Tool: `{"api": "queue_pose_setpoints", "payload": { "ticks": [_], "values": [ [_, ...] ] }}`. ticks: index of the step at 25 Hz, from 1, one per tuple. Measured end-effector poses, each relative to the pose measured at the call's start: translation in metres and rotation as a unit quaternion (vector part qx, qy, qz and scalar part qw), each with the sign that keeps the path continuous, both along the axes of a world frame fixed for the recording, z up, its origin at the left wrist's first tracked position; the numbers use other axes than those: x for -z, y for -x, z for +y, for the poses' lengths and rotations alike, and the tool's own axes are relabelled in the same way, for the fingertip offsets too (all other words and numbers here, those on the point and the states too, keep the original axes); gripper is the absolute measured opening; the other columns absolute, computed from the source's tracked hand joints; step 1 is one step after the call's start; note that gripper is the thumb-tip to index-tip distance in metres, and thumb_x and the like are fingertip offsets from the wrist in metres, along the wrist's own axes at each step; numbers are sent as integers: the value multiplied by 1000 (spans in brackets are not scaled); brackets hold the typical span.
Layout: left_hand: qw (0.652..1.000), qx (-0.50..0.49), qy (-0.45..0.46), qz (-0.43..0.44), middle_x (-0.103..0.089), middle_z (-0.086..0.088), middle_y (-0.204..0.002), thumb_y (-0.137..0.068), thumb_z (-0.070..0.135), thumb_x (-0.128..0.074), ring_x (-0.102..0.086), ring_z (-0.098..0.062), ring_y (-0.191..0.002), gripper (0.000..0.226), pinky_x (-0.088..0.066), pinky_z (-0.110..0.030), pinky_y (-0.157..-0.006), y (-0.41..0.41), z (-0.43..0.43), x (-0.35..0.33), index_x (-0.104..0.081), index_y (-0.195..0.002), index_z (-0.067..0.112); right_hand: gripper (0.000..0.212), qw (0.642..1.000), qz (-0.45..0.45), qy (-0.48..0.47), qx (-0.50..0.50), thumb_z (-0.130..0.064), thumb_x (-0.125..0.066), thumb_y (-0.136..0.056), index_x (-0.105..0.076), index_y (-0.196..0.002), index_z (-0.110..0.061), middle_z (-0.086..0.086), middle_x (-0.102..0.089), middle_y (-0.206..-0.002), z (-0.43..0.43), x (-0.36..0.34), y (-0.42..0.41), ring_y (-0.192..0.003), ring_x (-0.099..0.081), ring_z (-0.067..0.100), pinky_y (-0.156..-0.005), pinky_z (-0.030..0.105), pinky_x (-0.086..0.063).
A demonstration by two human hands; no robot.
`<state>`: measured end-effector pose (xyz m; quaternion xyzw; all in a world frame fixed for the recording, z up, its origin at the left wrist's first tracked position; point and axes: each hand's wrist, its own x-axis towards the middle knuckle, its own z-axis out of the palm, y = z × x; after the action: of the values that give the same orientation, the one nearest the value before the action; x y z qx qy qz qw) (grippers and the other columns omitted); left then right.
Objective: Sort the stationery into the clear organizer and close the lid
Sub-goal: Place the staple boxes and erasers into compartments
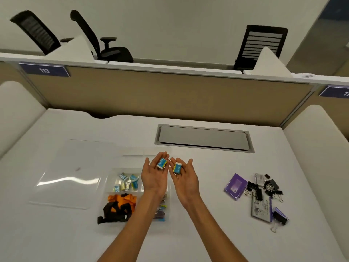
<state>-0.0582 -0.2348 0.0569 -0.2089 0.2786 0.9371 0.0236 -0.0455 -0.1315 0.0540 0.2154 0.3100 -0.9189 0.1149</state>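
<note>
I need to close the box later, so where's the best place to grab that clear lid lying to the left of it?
Probably by the lid's right edge, the one nearest the organizer. The lid lies flat on the desk, so slip fingertips under that edge or a rounded near corner, coming from the right, then swing it over the box.

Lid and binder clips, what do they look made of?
Lid: probably clear glossy plastic; the desk shows through it and a bright glare streak crosses it. Binder clips: likely black-coated metal with thin silvery wire handles, though too small to confirm.
</note>
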Motion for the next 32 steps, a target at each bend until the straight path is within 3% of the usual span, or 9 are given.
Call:
{"api": "queue_pose_setpoints", "payload": {
  "ticks": [6, 10, 13, 15, 18, 24, 29, 32],
  "values": [
    [994, -44, 95, -38, -62, -20, -128, -102, 46, -32, -56, -32, -125, 60, -39, -42, -111, -15, -101, 17, -58, -126, -2, 47, 989, -33, -81, -117, -41, -47, -98, -56, -126, -4, 16, -64, -127, -93, 9, 3, -117, -63, 25, -109, 41, -44],
    [974, -38, 209, -81, -70, -8, -118, -98, 57, -31, -60, -24, -120, 64, -42, -41, -107, -16, -144, 30, -65, -118, 7, 43, 970, -48, -156, -180, -43, -48, -97, -60, -119, -8, 15, -65, -124, -129, 11, 7, -109, -64, 19, -90, 28, -53],
    [956, -30, 281, -85, -72, -2, -116, -96, 62, -27, -60, -17, -119, 67, -37, -38, -111, -17, -160, 36, -66, -117, 12, 59, 953, -34, -206, -217, -47, -44, -98, -45, -139, -3, 13, -52, -141, -141, 15, 10, -131, -49, 23, -111, 36, -40],
    [946, -27, 314, -77, -72, 2, -116, -95, 64, -26, -60, -13, -119, 66, -36, -36, -110, -17, -164, 36, -67, -116, 16, 62, 943, -18, -238, -234, -49, -42, -99, -42, -143, -5, 11, -49, -144, -143, 19, 11, -136, -45, 23, -117, 38, -32],
    [932, -17, 358, -51, -72, 6, -114, -96, 61, -28, -62, -9, -115, 60, -40, -31, -103, -18, -164, 31, -69, -112, 21, 45, 925, 21, -310, -219, -49, -49, -96, -59, -125, -17, 1, -63, -130, -137, 21, 10, -124, -57, 16, -110, 35, -42],
    [888, 12, 459, 31, -74, 0, -102, -100, 25, -51, -70, -18, -93, 22, -57, -32, -82, -17, -140, 23, -69, -106, 15, 15, 873, 121, -438, -180, -29, -57, -95, -67, -104, -21, -1, -72, -103, -100, 4, 4, -92, -70, 17, -81, 33, -60],
    [885, 102, 443, 103, -74, -5, -97, -98, 23, -54, -72, -22, -84, 18, -58, -26, -72, -14, -70, 24, -69, -102, 16, 18, 851, 108, -499, -124, -23, -56, -96, -67, -107, -14, 5, -72, -100, -31, -4, -9, -84, -70, 17, -72, 26, -59],
    [875, 163, 437, 128, -74, -8, -94, -98, 19, -54, -72, -27, -85, 17, -59, -30, -73, -13, -14, 24, -68, -101, 12, 19, 842, 82, -526, -85, -25, -56, -96, -65, -109, -14, 4, -71, -103, 21, -3, -21, -83, -69, 14, -69, 19, -57]
  ]
}}
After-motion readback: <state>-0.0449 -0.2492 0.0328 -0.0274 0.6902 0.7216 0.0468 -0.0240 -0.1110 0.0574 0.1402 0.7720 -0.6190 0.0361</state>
